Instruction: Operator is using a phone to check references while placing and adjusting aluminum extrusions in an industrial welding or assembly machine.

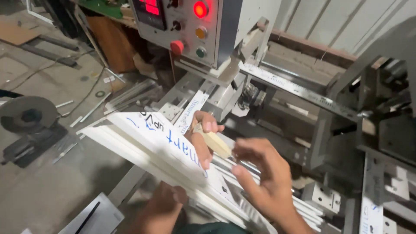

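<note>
**While held at the machine: white profile, two hands**

As seen from above, left hand [203,141] wrapped over the white plastic profile [151,145], grip pinching a small beige wedge [216,144] against it. Right hand [264,177] just beside, fingers spread, holding nothing. Profile resting slanted before the control panel [182,26]. Probably light, stiff, smooth; best gripped around the edges.

Dim, soft and motion-blurred, with a glaring red lamp [200,9].
</note>
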